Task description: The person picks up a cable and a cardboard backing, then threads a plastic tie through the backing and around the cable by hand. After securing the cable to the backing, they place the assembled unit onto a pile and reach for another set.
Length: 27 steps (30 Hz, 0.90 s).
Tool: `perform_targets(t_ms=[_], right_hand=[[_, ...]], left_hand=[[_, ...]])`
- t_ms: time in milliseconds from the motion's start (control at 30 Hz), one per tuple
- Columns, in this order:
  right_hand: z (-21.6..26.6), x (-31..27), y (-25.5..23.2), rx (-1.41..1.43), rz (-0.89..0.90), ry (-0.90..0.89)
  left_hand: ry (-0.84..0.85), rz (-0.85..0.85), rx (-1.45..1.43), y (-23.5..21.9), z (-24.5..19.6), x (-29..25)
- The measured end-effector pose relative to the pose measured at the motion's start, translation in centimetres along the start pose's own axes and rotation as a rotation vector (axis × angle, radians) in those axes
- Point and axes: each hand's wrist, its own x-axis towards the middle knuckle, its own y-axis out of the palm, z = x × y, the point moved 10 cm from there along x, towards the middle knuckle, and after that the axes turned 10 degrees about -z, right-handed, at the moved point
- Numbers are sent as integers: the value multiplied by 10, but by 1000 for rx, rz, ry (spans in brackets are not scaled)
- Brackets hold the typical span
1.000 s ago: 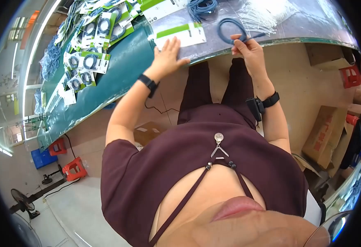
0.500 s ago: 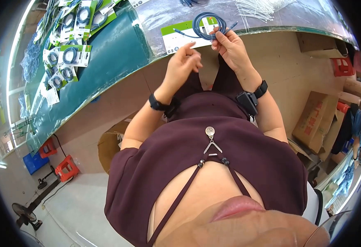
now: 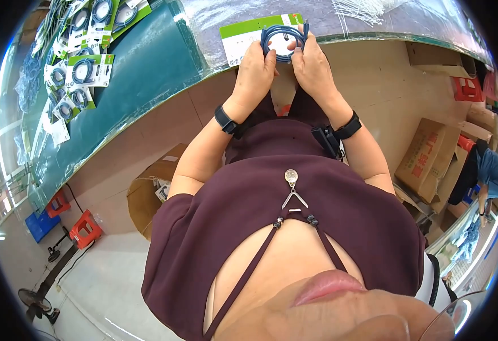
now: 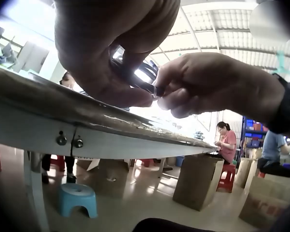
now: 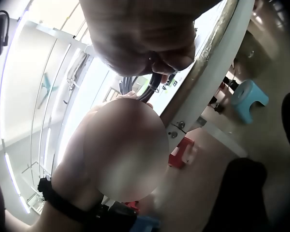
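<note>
Blue coiled cable (image 3: 283,40), pinched from both sides at the near tabletop (image 3: 163,68) edge, over a green-and-white backing card (image 3: 243,35). Left hand (image 3: 254,68) clamped on the coil's left rim, fingers curled round the loops; right hand (image 3: 311,65) clamped on the right rim, thumb pressing the strands. Best to keep both grips tight so the loops stay stacked, and to hold the coil centred and flat over the card. Far left of the grip, rows of already carded cables (image 3: 84,71) on the green mat. Right and beyond, a loose heap of white ties (image 3: 362,10), near enough to snag. Below right, cardboard boxes (image 3: 433,159) on the floor.
</note>
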Motion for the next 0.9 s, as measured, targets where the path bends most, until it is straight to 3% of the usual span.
perform_targets(t_ms=[100,167,200,233,333,467,567,633,733,833,867,900], right_hand=[[-16,2,1,-120,-6,18],[-39,-1,17,-23,245,115],[-47,-7,24,27,373,166],[-48,-4,18,25,377,168],[-56,-5,18,224,576,543],[-39,0,17,350,682,506],[-28,0,17,273,702,494],[-28,-1,19,239,709,486],[-42,1,21,378,658,632],[-53,-1,25,596,578,773],[-56,-2,25,704,533,842],[-57,-2,24,707,532,841]], left_hand=[[98,-23,102,-2,0,5],[228,-65,197,-6,-7,9],[224,-65,193,-7,-5,9],[182,-28,200,-5,-1,10],[97,56,220,-2,7,9],[123,98,333,1,7,8],[267,138,549,-1,-5,6],[267,135,511,-3,-9,8],[271,134,435,-8,-18,12],[-127,197,-298,-11,-10,15],[-126,199,-293,-15,-8,10],[-274,301,-342,-9,9,-6]])
